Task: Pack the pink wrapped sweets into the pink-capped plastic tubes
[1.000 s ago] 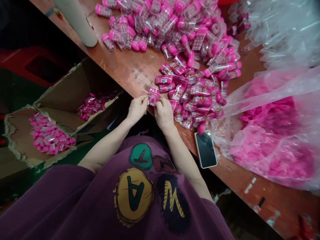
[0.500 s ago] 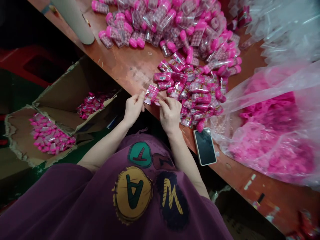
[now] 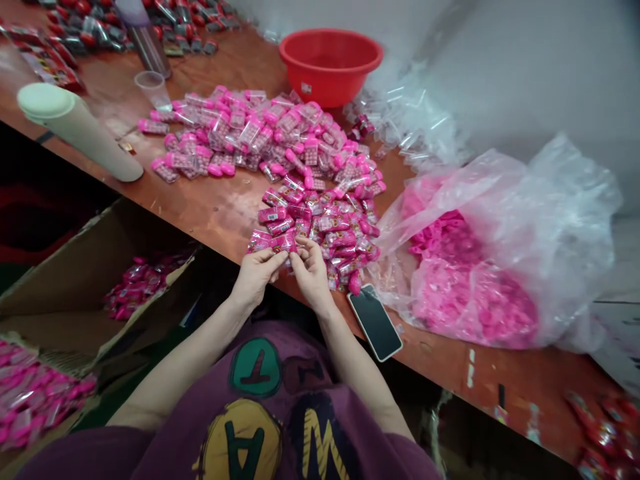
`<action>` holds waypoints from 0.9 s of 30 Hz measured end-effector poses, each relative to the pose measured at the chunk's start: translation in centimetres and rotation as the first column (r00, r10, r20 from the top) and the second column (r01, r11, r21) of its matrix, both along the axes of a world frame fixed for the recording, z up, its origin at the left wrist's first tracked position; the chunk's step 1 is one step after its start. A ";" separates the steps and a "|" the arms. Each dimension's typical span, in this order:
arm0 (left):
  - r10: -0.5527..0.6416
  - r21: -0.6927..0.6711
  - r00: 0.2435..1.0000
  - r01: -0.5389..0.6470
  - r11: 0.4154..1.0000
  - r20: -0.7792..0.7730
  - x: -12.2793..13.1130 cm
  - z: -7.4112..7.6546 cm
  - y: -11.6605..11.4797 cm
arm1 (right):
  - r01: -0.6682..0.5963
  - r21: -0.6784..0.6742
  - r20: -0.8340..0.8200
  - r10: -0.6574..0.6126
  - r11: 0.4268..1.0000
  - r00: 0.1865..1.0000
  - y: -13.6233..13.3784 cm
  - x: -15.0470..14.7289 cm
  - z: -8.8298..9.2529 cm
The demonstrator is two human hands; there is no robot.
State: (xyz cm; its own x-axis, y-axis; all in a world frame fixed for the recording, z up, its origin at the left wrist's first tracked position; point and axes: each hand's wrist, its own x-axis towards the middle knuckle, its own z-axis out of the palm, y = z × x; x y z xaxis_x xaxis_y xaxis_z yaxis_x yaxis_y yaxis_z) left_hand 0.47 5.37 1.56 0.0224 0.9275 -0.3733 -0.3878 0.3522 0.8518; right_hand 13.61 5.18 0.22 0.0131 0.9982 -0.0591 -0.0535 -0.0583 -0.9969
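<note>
Close together at the table's front edge, my left hand (image 3: pixel 255 277) and my right hand (image 3: pixel 311 270) both have their fingers pinched. A shiny pink printed wrapper (image 3: pixel 284 241) is gripped between their fingertips; whether anything is inside it I cannot tell. Beside my left fingertips lies another pink printed wrapper (image 3: pixel 259 241). Just beyond my right hand spreads a pile of pink-wrapped candy bottles (image 3: pixel 337 223). Behind that is a larger heap of clear bottles with pink caps and pink beads (image 3: pixel 250 130).
A white phone (image 3: pixel 376 323) overhangs the front edge. To the right sits a plastic bag of pink pieces (image 3: pixel 475 300). A red basin (image 3: pixel 330 60) and a tall pale flask (image 3: pixel 80 130) stand farther back. Below left is a cardboard box (image 3: pixel 45 313).
My view has tilted up, bringing the red basin into sight. My hands have come closer together, and a pink wrapper is now pinched between both sets of fingertips.
</note>
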 end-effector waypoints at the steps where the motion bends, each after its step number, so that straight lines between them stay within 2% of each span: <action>1: 0.020 0.001 1.000 -0.020 1.000 0.003 0.5 0.1 0.1 | -0.005 -0.007 -0.018 0.005 1.000 1.000 0.3 0.0 0.4; 5: 0.067 -0.078 0.997 -0.064 0.995 0.034 1.4 0.3 1.0 | -0.009 0.018 0.032 0.008 1.000 0.999 1.2 0.2 1.4; 8: -0.012 -0.118 0.996 0.022 0.993 0.083 0.9 0.7 2.0 | -0.042 0.071 0.196 0.027 0.997 0.980 2.0 0.4 2.0; 11: -0.066 -0.114 0.987 0.083 0.990 0.144 -0.4 1.0 2.9 | -0.210 0.117 0.416 0.144 0.971 0.898 4.0 1.1 3.0; 14: -0.009 -0.124 0.985 0.031 0.992 0.174 -1.6 1.0 3.5 | -0.403 0.099 0.615 0.263 0.910 0.744 8.5 3.0 3.8; 16: 0.034 -0.128 0.985 -0.012 0.992 0.168 -2.3 0.7 3.6 | -0.317 0.155 0.759 0.093 0.936 0.645 12.9 4.7 3.6; 17: 0.048 -0.128 0.985 -0.027 0.991 0.166 -2.6 0.6 3.6 | -0.252 0.189 0.831 -0.018 0.949 0.557 15.2 5.6 3.3; 18: 0.059 -0.130 0.984 -0.037 0.991 0.167 -2.8 0.4 3.5 | -0.223 0.181 0.892 -0.064 0.958 0.448 17.4 6.4 2.9; 20: 0.081 -0.147 0.980 -0.054 0.988 0.182 -3.3 0.0 3.4 | -0.260 0.080 0.968 -0.013 0.962 0.250 21.1 7.7 2.0; 22: 0.111 -0.174 0.973 -0.076 0.982 0.204 -3.7 -0.2 3.3 | -0.310 -0.034 0.991 0.073 0.950 0.114 23.5 8.4 1.1; 24: 0.146 -0.198 0.962 -0.101 0.975 0.229 -4.0 -0.2 3.3 | -0.331 -0.086 0.993 0.108 0.940 0.048 24.8 8.6 0.5; 27: 0.189 -0.221 0.943 -0.129 0.967 0.275 -4.2 0.0 3.4 | -0.323 -0.113 0.992 0.123 0.939 0.012 25.5 8.7 0.5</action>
